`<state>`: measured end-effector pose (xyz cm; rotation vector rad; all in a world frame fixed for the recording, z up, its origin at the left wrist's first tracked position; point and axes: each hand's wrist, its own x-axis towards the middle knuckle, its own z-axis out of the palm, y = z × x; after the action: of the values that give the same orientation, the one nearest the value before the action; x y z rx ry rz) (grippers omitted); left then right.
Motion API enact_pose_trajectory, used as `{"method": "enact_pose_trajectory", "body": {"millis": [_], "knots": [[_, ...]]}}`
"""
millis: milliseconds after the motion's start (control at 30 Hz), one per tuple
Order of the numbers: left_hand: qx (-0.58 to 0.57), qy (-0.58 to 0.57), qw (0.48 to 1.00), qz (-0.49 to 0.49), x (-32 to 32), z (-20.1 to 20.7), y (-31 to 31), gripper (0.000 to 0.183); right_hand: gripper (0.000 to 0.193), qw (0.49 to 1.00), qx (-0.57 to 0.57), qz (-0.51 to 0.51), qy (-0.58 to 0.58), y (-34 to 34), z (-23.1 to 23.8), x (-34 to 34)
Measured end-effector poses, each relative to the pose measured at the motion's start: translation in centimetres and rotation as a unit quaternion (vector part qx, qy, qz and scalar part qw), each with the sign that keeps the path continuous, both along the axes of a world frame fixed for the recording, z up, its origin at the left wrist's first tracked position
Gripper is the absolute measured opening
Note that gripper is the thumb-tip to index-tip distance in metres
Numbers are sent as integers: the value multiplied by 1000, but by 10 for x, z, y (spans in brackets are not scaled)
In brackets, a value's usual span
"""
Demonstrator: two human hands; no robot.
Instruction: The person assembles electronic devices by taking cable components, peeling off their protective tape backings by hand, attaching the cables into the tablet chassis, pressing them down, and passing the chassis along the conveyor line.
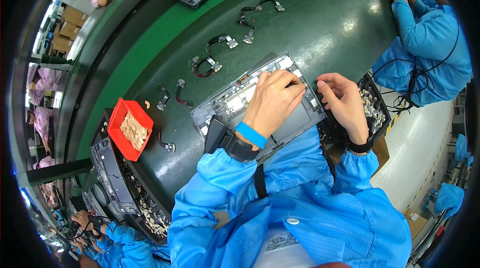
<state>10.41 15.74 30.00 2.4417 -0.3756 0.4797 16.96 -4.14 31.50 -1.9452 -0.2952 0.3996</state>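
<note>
An opened laptop base, dark grey with a circuit board and metal plates inside, lies tilted at the table's near edge in front of me. Over its middle, my left hand is closed, its fingers bent together above the board; anything in them is hidden. Beside the base's right edge, my right hand holds thumb and forefinger close together, and whatever they pinch is too small to make out. A blue band and a black strapped device sit on my left wrist.
Several short cables with small connector boards lie beyond the base. Left stands a red bin of beige scraps, by a second laptop base. A black tray of small parts sits right. Co-workers in blue flank me.
</note>
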Motion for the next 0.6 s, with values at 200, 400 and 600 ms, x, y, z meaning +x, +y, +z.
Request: {"method": "enact_pose_trajectory", "body": {"millis": [200, 400, 600], "knots": [[47, 29, 998, 36, -16, 13, -11, 30, 26, 997, -38, 34, -53, 7, -6, -2], [95, 140, 982, 81, -67, 6, -51, 83, 19, 971, -187, 12, -147, 25, 3, -10], [134, 67, 983, 107, -65, -7, -43, 78, 19, 955, -149, 89, -241, 27, -11, -9]]}}
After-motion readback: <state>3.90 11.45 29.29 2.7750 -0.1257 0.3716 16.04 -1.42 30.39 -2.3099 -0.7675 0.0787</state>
